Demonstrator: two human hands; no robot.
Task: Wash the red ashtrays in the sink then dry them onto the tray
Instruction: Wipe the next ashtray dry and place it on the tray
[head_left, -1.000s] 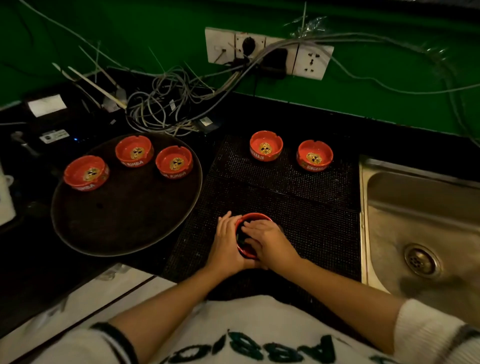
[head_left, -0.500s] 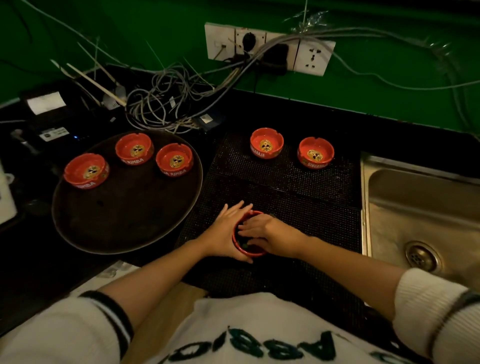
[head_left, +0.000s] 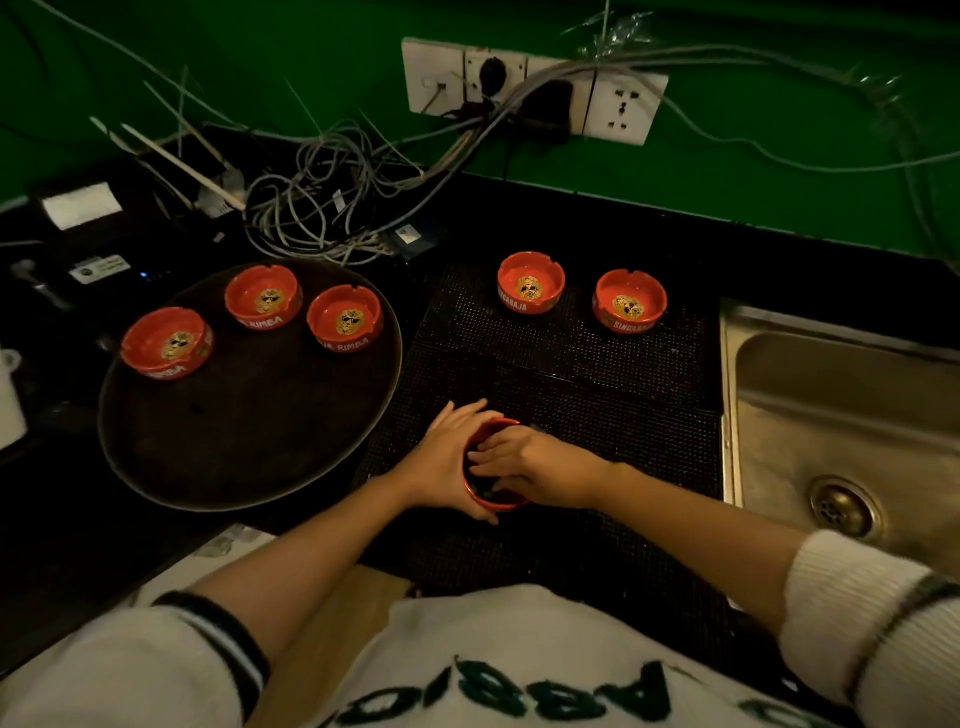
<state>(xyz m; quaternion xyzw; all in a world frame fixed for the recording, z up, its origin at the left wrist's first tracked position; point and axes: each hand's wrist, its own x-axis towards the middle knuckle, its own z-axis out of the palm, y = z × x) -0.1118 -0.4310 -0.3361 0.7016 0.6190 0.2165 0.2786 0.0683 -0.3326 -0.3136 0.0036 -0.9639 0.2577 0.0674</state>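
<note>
Red ashtray (head_left: 493, 501) on the black mat (head_left: 571, 374), near the desk's front edge: left hand (head_left: 441, 462) cups its side, right hand (head_left: 530, 465) reaches inside. Three ashtrays (head_left: 265, 297) sit on the round tray (head_left: 244, 431).

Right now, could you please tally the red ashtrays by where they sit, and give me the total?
On the round tray: 3
On the black mat, untouched: 2
On the mat, held by the left hand with the right hand inside: 1
In the sink: 0
Total: 6

Tray (head_left: 249, 467) left, bearing three ashtrays (head_left: 265, 296); mat (head_left: 597, 374) centre, two ashtrays (head_left: 531, 283) at rear, one (head_left: 493, 501) in front; sink (head_left: 841, 415) right.
</note>
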